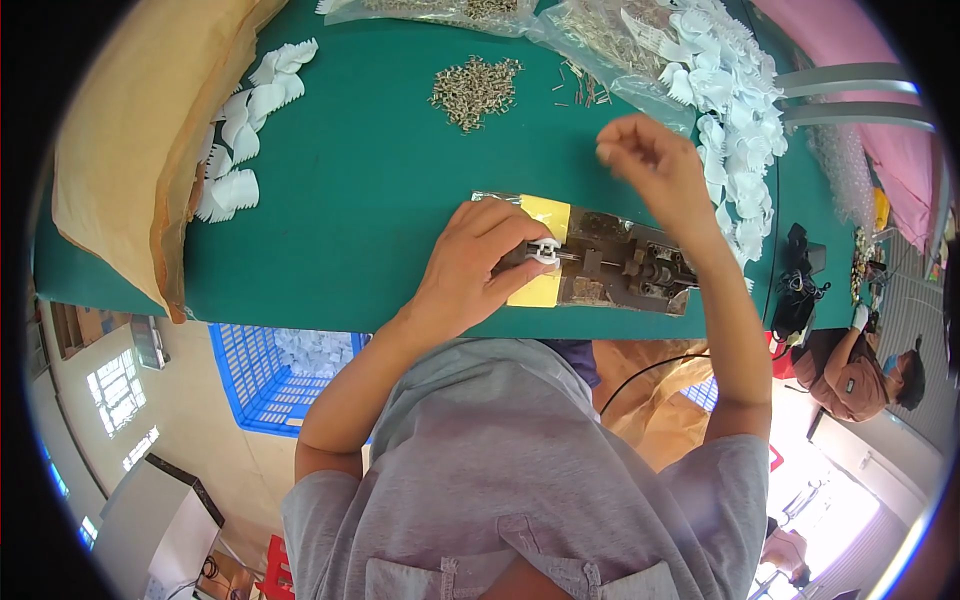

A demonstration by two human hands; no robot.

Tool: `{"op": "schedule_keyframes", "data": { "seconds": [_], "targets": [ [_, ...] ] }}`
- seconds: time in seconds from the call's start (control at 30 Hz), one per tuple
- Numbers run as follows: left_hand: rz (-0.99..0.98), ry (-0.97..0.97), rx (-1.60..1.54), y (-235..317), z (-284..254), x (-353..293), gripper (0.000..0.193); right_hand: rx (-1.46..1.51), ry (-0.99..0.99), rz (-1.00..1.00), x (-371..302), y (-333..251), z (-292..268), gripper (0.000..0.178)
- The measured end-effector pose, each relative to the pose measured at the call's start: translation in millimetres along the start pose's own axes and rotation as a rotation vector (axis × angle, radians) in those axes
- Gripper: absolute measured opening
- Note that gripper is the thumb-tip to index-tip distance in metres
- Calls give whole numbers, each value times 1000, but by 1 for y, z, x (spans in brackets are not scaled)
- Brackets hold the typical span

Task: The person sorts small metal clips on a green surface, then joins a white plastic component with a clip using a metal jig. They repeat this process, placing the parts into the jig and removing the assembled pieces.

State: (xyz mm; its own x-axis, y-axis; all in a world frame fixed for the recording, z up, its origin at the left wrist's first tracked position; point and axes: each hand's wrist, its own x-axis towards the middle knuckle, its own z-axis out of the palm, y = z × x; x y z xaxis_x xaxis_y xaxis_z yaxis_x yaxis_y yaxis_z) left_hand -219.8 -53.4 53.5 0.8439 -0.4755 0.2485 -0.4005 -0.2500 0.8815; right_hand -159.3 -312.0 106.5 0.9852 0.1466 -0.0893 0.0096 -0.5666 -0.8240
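My left hand (465,265) pinches a small white plastic part (545,250) between thumb and forefinger. The part sits at the left end of the rod of a dark metal bench fixture (610,265). A yellow patch (545,210) covers part of the fixture's base under those fingers. Raised above the table, beyond the fixture's right end, is my right hand (660,170). Its fingers are curled, with the thumb against the forefinger. Whatever lies between those fingertips is too small or blurred to make out.
A heap of small metal pieces (475,92) lies beyond the fixture, with loose pins (583,88) to its right. White toothed plastic parts (738,150) pile up at right; more (240,120) spill beside a brown paper sack (125,150). A blue crate (245,385) stands below the table edge.
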Motion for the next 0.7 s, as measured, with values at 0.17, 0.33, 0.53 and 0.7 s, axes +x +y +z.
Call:
{"op": "schedule_keyframes", "data": {
  "seconds": [0.17,0.33,0.53,0.7],
  "targets": [
    [-6,0,-6,-2,0,-1,24,-278,89,-262,46,21,11,13],
    [18,4,-28,0,1,2,25,-526,0,-282,77,22,17,17],
    [-26,13,-29,-1,0,-1,23,-419,-142,-246,53,1,18,13],
    [23,15,-30,0,0,3,23,-59,-103,-87,-8,-13,6,22]
  ]
}}
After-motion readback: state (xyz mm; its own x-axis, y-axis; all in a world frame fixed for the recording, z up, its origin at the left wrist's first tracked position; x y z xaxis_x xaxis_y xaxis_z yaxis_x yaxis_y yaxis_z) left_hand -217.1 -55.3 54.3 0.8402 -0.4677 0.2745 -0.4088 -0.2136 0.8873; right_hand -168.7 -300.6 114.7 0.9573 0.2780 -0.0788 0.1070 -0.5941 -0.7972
